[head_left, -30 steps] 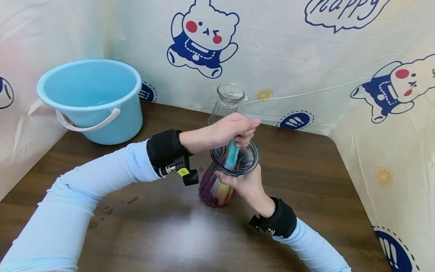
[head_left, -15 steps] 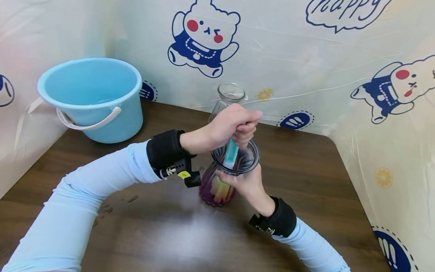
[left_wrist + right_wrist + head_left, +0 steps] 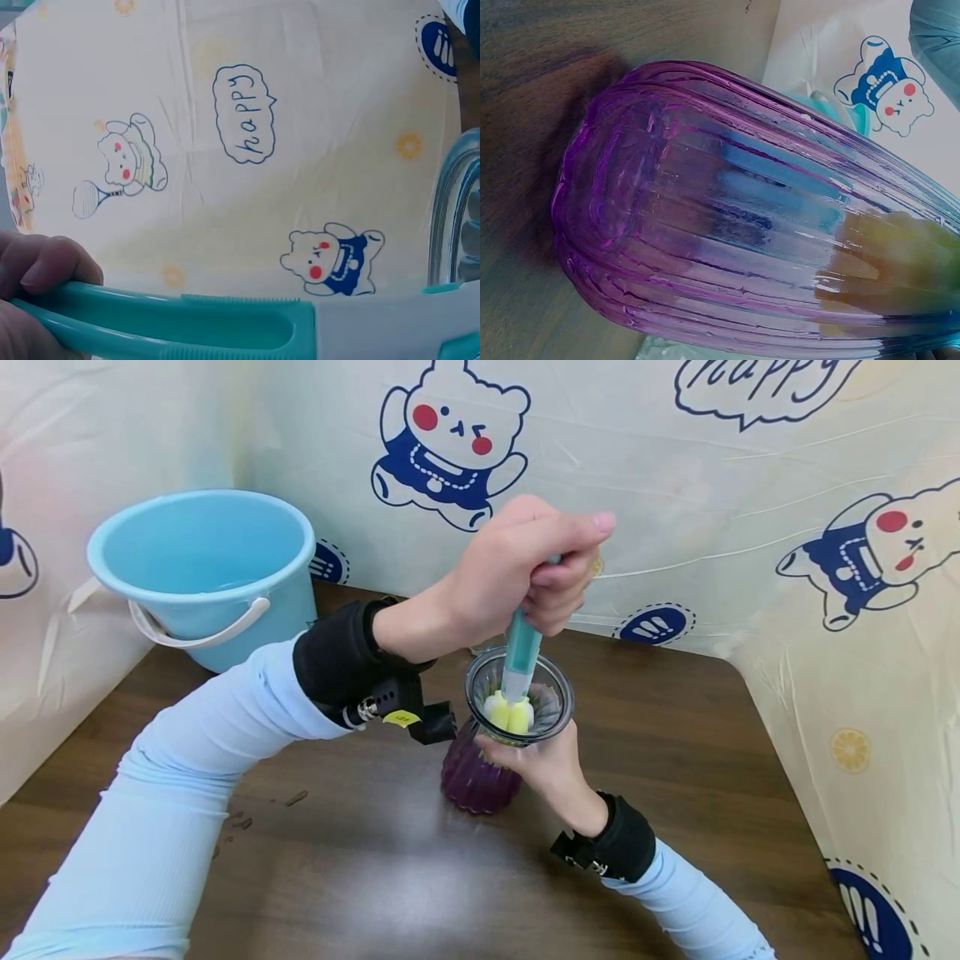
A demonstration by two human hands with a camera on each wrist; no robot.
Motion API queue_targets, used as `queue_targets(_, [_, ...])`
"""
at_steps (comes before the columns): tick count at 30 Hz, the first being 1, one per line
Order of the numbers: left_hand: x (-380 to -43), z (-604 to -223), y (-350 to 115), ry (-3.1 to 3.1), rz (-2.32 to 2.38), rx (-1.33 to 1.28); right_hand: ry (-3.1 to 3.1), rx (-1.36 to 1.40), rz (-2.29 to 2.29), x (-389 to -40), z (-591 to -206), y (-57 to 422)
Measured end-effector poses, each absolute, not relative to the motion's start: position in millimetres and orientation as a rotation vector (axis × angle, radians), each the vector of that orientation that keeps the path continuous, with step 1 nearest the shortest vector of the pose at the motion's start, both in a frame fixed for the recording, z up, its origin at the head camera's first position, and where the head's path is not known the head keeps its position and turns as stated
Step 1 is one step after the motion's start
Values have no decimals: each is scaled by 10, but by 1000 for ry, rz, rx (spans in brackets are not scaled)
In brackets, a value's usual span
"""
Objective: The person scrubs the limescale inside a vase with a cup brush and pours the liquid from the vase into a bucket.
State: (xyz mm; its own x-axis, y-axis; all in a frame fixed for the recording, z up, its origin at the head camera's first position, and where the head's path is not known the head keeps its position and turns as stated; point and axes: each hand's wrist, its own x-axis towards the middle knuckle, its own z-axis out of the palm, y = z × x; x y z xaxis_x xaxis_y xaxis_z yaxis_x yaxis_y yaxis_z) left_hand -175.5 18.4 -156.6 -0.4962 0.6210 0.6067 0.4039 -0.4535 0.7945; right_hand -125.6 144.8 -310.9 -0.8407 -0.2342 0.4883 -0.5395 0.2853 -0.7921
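A tall ribbed glass vase [image 3: 480, 781], purple at its base, stands tilted on the table. My right hand [image 3: 543, 768] holds it below the dark rim. My left hand [image 3: 510, 572] is above the vase's mouth, fingers curled round the teal handle [image 3: 522, 647] of a sponge bottle brush. The yellow and white sponge head [image 3: 510, 714] sits just inside the mouth. In the left wrist view, the brush handle [image 3: 232, 322] runs from the fingers [image 3: 56, 262] to a white section. Through the wall of the vase [image 3: 705, 202], the right wrist view shows blurred yellow-brown and blue patches.
A light blue bucket [image 3: 288, 618] with a white handle stands at the back left. Small wet spots [image 3: 296, 797] mark the brown wooden table [image 3: 360, 868]. Behind my left hand, a clear glass carafe is almost wholly hidden. A printed sheet [image 3: 660, 510] hangs round the table.
My left hand has risen and drawn the brush upward. The sponge head has come from deep in the vase to its mouth. My right hand and the vase have stayed nearly still.
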Motion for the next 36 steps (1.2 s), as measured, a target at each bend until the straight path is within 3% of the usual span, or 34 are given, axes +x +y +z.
queue_targets(9, [-1595,-1367,151,1612,2069,1635,-2309,695,1540,-1242,-3094,1446])
queue_targets(16, [-1559,-1350,116,1649,2016,1653,-2293,695,1479,-1412,-3384,1510])
queue_targets(20, [-1511,-1348,146,1680,1944,1618,-2281,715,1490,-1355,-3264,1485])
queue_targets(24, [-1518,-1439,247,1704,1857,1581,-2270,731,1496,-1291,-3141,1454])
queue_targets(36, [-1539,-1880,389,1892,1555,1370,-2307,783,1413,-1418,-3406,1542])
